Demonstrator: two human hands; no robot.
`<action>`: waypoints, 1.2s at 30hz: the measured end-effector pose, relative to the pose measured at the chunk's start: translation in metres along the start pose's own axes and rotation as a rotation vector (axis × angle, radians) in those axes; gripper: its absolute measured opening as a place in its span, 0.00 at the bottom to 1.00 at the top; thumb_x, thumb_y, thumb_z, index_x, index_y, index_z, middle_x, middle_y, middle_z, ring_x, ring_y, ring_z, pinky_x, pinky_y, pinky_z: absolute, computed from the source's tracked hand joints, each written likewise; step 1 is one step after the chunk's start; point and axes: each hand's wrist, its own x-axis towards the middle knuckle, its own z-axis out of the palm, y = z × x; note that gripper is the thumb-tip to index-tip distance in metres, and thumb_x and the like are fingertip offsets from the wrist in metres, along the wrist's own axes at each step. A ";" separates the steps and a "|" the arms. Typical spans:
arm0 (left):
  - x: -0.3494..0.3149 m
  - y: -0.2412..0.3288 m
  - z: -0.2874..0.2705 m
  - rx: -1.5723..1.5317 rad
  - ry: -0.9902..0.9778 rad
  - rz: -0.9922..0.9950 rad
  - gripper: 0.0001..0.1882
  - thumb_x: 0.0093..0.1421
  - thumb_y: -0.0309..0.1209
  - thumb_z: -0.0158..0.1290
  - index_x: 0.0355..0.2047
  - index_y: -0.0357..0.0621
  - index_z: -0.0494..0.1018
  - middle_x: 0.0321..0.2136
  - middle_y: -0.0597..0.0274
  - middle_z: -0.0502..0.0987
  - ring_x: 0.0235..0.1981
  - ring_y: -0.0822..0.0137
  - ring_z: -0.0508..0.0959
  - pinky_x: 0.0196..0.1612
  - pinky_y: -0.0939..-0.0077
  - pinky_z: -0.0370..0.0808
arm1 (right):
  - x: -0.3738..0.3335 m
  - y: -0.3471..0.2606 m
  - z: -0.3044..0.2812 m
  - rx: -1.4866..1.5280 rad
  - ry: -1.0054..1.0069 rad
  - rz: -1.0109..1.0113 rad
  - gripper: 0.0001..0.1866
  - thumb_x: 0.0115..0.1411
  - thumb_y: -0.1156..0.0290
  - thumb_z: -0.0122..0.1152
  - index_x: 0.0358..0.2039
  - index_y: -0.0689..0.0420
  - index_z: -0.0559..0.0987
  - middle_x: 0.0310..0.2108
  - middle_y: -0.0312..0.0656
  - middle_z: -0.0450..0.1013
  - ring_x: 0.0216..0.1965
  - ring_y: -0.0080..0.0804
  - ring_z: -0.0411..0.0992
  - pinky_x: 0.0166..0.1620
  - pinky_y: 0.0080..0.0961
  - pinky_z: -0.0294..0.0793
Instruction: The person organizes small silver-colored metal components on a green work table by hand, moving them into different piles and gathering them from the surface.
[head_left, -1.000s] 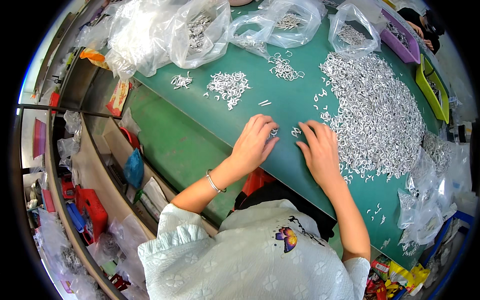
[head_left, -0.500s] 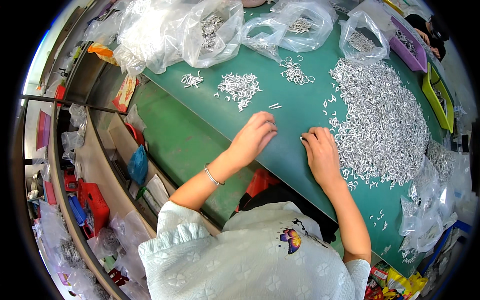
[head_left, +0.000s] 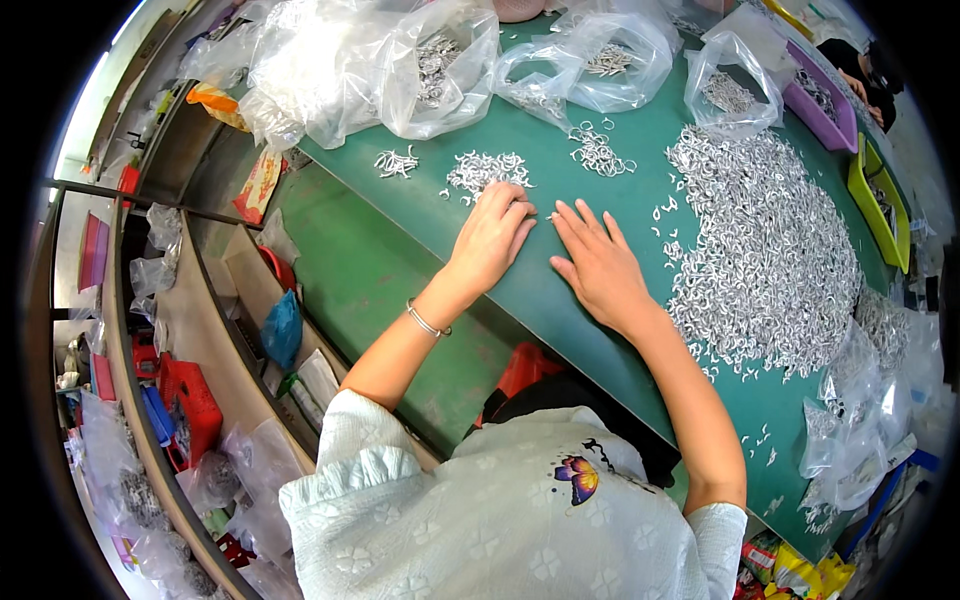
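While a big heap of metal pieces [head_left: 765,250] sprawls along the right edge of the counter [head_left: 530,282], three small piles [head_left: 598,152] look sorted; most seems left. The left hand [head_left: 488,232] curls at the middle pile [head_left: 482,172], grip hidden; the right hand [head_left: 600,268] stretches flat, apart.

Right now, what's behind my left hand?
Just beyond your left hand, a small pile of silver pieces sits on the green table. The fingers overlap its near side; whatever lies beneath them is covered.

Silver pieces [head_left: 765,250], green tabletop [head_left: 540,300]
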 end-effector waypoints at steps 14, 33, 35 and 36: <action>-0.030 0.062 0.002 -0.095 0.020 -0.158 0.15 0.51 0.17 0.59 0.41 0.36 0.75 0.44 0.52 0.74 0.47 0.50 0.75 0.50 0.59 0.72 | -0.036 -0.014 -0.025 -0.168 -0.145 -0.007 0.30 0.66 0.55 0.51 0.64 0.58 0.65 0.68 0.39 0.58 0.69 0.42 0.52 0.69 0.53 0.48; -0.005 0.094 0.034 -0.266 -0.253 0.090 0.20 0.50 0.18 0.51 0.46 0.33 0.75 0.46 0.50 0.75 0.49 0.50 0.74 0.53 0.60 0.71 | -0.160 -0.027 -0.066 -0.183 -0.161 0.392 0.33 0.56 0.63 0.65 0.62 0.55 0.68 0.68 0.35 0.57 0.70 0.42 0.50 0.67 0.63 0.47; -0.010 0.092 0.035 -0.253 -0.250 0.098 0.22 0.46 0.15 0.50 0.44 0.29 0.73 0.45 0.50 0.73 0.49 0.51 0.73 0.52 0.62 0.72 | -0.178 -0.025 -0.068 -0.190 -0.149 0.420 0.33 0.56 0.63 0.65 0.62 0.53 0.69 0.68 0.32 0.57 0.70 0.41 0.50 0.66 0.64 0.47; -0.011 0.093 0.033 -0.263 -0.251 0.079 0.21 0.46 0.14 0.51 0.44 0.29 0.74 0.44 0.51 0.73 0.48 0.51 0.73 0.51 0.62 0.72 | -0.185 -0.022 -0.069 -0.197 -0.137 0.431 0.32 0.56 0.63 0.65 0.62 0.53 0.69 0.68 0.31 0.57 0.70 0.41 0.50 0.66 0.64 0.47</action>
